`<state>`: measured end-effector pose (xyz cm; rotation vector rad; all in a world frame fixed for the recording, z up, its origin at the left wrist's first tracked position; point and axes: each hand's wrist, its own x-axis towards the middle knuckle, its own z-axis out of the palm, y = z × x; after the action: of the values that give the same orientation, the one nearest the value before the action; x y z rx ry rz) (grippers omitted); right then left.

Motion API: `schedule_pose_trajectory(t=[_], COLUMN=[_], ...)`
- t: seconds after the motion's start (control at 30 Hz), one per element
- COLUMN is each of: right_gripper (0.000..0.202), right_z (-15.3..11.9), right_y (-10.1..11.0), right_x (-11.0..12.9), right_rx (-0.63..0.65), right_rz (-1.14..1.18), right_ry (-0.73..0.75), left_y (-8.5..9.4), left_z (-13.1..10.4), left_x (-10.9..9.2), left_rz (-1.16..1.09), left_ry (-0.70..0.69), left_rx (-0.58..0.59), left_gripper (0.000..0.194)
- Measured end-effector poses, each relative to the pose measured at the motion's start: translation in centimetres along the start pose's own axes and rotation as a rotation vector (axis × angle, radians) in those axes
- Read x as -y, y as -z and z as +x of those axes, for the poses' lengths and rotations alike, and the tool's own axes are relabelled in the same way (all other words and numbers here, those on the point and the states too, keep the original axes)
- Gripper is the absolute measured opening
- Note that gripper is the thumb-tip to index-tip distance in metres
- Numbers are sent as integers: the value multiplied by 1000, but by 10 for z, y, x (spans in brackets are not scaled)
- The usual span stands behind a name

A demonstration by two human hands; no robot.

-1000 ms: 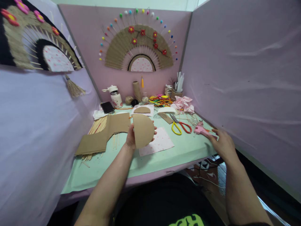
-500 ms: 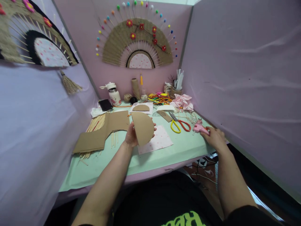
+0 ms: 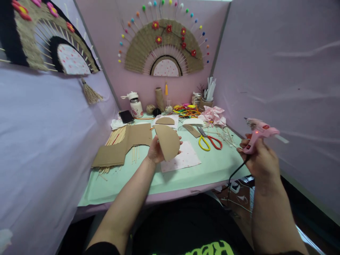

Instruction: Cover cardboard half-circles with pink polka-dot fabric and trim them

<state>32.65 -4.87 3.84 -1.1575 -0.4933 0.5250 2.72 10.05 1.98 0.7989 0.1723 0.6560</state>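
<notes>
My left hand [image 3: 156,151] holds a half-round piece of brown cardboard [image 3: 168,141] from beneath, its fingertips showing past the curved edge. Under it, a pink-dotted white cloth [image 3: 190,158] lies on the green table. My right hand [image 3: 262,161] is wrapped round the handle of a pink glue gun [image 3: 259,132], raised off the table's right side. The gun's nozzle points left, a small red light shows on it, a glue stick sticks out of its back, and a black cord hangs below.
Scissors [image 3: 204,141] with yellow and red handles lie right of the cloth. Large cut cardboard [image 3: 110,156] rests over thin sticks on the left. A bottle [image 3: 136,108], phone [image 3: 126,117], yarn and crumpled pink paper [image 3: 214,115] line the back. Fabric walls enclose three sides.
My right hand has lifted the glue gun from the table and turned it upright. My left hand still holds the cardboard half-round. The whole view has shifted slightly.
</notes>
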Motion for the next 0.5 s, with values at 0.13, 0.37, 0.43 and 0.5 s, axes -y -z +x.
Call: schedule_pose_trajectory(t=[0.13,0.37,0.43,0.5], right_gripper=[47,56,54,54], right_z=[-8,-52,-69,-82], right_y=[-45,-106,-112,-114], right_x=[24,28,20,13], right_rx=[283,679,736,801], right_rz=[207,184,167,86], right_ry=[-46,-37,-49,-50], left_y=[-3,1,4,7], left_z=[-1,-1,-3,-4], left_x=[-1,-2,-3,-3], left_rz=[29,119,126,129], left_ry=[-4,-64,-74,-80], left_rx=[9,51,83,115], left_gripper=[88,92,87,79])
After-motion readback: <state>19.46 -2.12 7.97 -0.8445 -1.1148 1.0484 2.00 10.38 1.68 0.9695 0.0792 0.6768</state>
